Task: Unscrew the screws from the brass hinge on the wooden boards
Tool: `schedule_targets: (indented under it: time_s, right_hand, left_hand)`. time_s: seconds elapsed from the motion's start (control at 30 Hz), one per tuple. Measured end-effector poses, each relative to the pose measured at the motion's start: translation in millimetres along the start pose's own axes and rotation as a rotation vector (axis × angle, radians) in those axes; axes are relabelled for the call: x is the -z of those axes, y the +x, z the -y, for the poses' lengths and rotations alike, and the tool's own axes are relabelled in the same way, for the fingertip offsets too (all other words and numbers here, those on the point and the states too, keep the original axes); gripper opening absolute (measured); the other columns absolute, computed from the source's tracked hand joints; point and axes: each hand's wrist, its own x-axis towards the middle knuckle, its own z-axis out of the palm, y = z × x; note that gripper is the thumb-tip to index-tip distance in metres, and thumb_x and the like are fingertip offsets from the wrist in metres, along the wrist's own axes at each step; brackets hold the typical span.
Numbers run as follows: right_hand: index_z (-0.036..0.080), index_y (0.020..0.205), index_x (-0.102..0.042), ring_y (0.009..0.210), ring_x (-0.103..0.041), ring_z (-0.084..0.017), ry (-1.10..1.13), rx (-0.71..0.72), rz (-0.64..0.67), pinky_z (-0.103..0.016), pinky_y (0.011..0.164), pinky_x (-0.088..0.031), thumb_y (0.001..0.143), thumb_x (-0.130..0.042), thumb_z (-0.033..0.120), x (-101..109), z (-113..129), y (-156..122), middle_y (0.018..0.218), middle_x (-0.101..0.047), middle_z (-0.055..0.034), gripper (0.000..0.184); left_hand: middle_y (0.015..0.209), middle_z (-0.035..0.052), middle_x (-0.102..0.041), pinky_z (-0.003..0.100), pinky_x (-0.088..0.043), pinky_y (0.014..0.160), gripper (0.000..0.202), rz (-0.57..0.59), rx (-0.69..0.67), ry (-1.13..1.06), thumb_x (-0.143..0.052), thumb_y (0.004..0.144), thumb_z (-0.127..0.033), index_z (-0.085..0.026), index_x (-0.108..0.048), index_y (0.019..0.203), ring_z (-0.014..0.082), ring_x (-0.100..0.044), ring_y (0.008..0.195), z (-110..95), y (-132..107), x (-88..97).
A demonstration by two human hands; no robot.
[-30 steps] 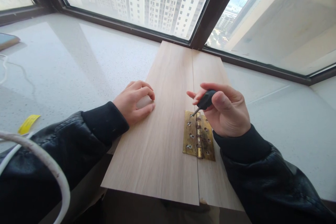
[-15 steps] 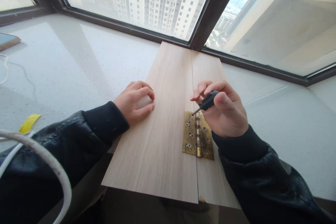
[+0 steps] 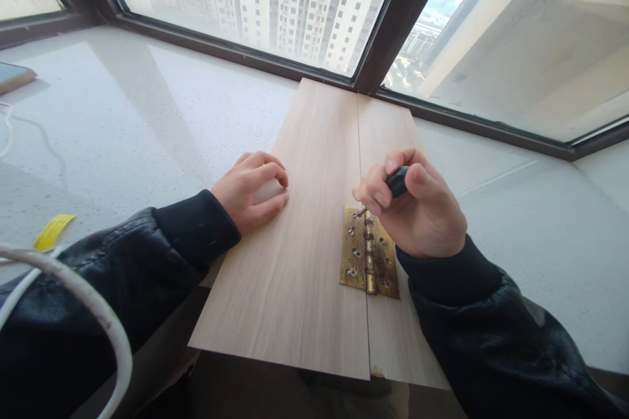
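Observation:
My right hand [image 3: 417, 206] is closed around the dark handle of a screwdriver [image 3: 397, 181]. The thin shaft slants down to the left, its tip at the top screw [image 3: 357, 215] in the left leaf of a worn brass hinge [image 3: 354, 258]. Below that screw, several more sit in the same leaf; holes show in the right leaf, partly hidden by my hand. The hinge lies across the seam between a wide pale wooden board [image 3: 295, 288] and a narrower board [image 3: 386, 121]. Resting on the wide board's left edge, my left hand [image 3: 253, 190] has loosely bent fingers, thumb apart, and nothing in it.
Beneath the boards is a white speckled sill [image 3: 147, 118], bounded by a dark window frame [image 3: 236, 52]. At the left are a white cable [image 3: 105, 314], a yellow tag [image 3: 54, 230] and a flat device [image 3: 14, 77]. The boards' near ends overhang the sill.
My right fingers have curled in further around the screwdriver handle, which has shifted slightly right and covers less of the view. The left hand and boards look unchanged.

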Motion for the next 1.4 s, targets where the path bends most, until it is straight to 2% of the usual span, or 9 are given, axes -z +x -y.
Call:
schedule_targets:
  time_s: [0.1, 0.23, 0.47, 0.63, 0.77, 0.9, 1.0, 1.23, 1.4]
  right_hand:
    - [0.024, 0.08, -0.071, 0.074, -0.059, -0.014, -0.062, 0.095, -0.049, -0.033, 0.074, -0.048, 0.08, -0.081, 0.04, 7.5, -3.9, -0.9, 0.084, -0.062, 0.0013, 0.019]
    - [0.026, 0.086, -0.078, 0.069, -0.061, -0.014, -0.059, 0.083, -0.044, -0.035, 0.077, -0.052, 0.084, -0.078, 0.046, 8.4, -7.8, 0.0, 0.077, -0.066, 0.0007, 0.02]
    - [0.022, 0.079, -0.066, 0.041, -0.028, -0.008, 0.079, -0.101, 0.105, -0.026, 0.047, -0.029, 0.092, -0.055, 0.068, -5.5, -3.1, 4.0, 0.047, -0.036, 0.0072, 0.049]
    - [0.021, 0.079, -0.061, 0.062, -0.054, -0.014, -0.026, -0.029, 0.036, -0.032, 0.064, -0.046, 0.086, -0.072, 0.055, 4.1, -0.9, 2.3, 0.069, -0.057, 0.0014, 0.036]
    - [0.021, 0.077, -0.071, 0.07, -0.059, -0.016, -0.087, 0.016, -0.001, -0.034, 0.069, -0.049, 0.086, -0.072, 0.054, 5.1, -3.6, 1.4, 0.076, -0.06, -0.0012, 0.034]
    - [0.026, 0.081, -0.069, 0.04, -0.036, -0.012, -0.011, -0.111, 0.101, -0.03, 0.048, -0.033, 0.095, -0.056, 0.06, -3.0, -2.9, 0.6, 0.045, -0.042, 0.0057, 0.039]
    - [0.026, 0.08, -0.059, 0.039, -0.022, -0.011, 0.026, -0.148, 0.116, -0.028, 0.045, -0.023, 0.089, -0.051, 0.073, -6.1, 0.1, -0.1, 0.044, -0.033, 0.0083, 0.049]
    - [0.021, 0.071, -0.064, 0.065, -0.057, -0.015, -0.041, 0.035, -0.013, -0.033, 0.064, -0.047, 0.086, -0.072, 0.055, -2.7, -1.2, 2.1, 0.071, -0.059, 0.0, 0.038]
    - [0.026, 0.066, -0.059, 0.036, -0.023, -0.01, 0.015, -0.131, 0.069, -0.029, 0.045, -0.027, 0.092, -0.048, 0.072, -9.5, 3.0, 2.6, 0.038, -0.03, 0.0082, 0.054]
  left_hand:
    - [0.109, 0.0088, -0.063, 0.046, -0.046, 0.1, 0.015, 0.007, 0.008, 0.007, -0.057, 0.087, -0.031, -0.018, -0.063, 0.091, 0.025, -0.058, 0.105, -0.7, 0.0, 0.9]
    - [0.11, 0.0081, -0.063, 0.045, -0.047, 0.1, 0.016, 0.018, 0.02, 0.009, -0.057, 0.087, -0.033, -0.019, -0.063, 0.091, 0.0249, -0.058, 0.106, 0.2, -0.3, 0.4]
    - [0.109, 0.008, -0.063, 0.044, -0.047, 0.099, 0.016, -0.008, 0.019, 0.006, -0.057, 0.086, -0.034, -0.019, -0.063, 0.091, 0.025, -0.058, 0.106, 1.6, -0.8, -2.1]
    - [0.109, 0.0093, -0.063, 0.045, -0.046, 0.099, 0.017, -0.001, 0.008, 0.006, -0.057, 0.087, -0.033, -0.018, -0.063, 0.091, 0.0251, -0.059, 0.105, 1.3, -0.8, -1.3]
    - [0.109, 0.0083, -0.063, 0.044, -0.046, 0.099, 0.017, -0.019, 0.008, 0.01, -0.056, 0.086, -0.034, -0.019, -0.063, 0.09, 0.0248, -0.059, 0.105, 0.9, -0.8, -1.7]
    - [0.11, 0.0088, -0.063, 0.045, -0.046, 0.1, 0.016, -0.004, 0.003, 0.026, -0.056, 0.087, -0.032, -0.019, -0.063, 0.091, 0.0247, -0.058, 0.106, 0.4, -0.6, -0.8]
    - [0.111, 0.0086, -0.063, 0.045, -0.045, 0.101, 0.015, 0.02, 0.005, 0.035, -0.057, 0.087, -0.032, -0.019, -0.063, 0.092, 0.0247, -0.058, 0.107, 0.4, -0.5, 0.8]
    - [0.111, 0.0094, -0.063, 0.046, -0.046, 0.101, 0.016, 0.024, 0.003, 0.029, -0.057, 0.087, -0.032, -0.018, -0.063, 0.093, 0.0256, -0.058, 0.107, 0.4, -0.5, 1.5]
    - [0.111, 0.0087, -0.063, 0.045, -0.046, 0.101, 0.015, 0.032, 0.011, 0.036, -0.058, 0.087, -0.032, -0.019, -0.063, 0.092, 0.0258, -0.058, 0.108, -0.9, 0.1, 2.6]
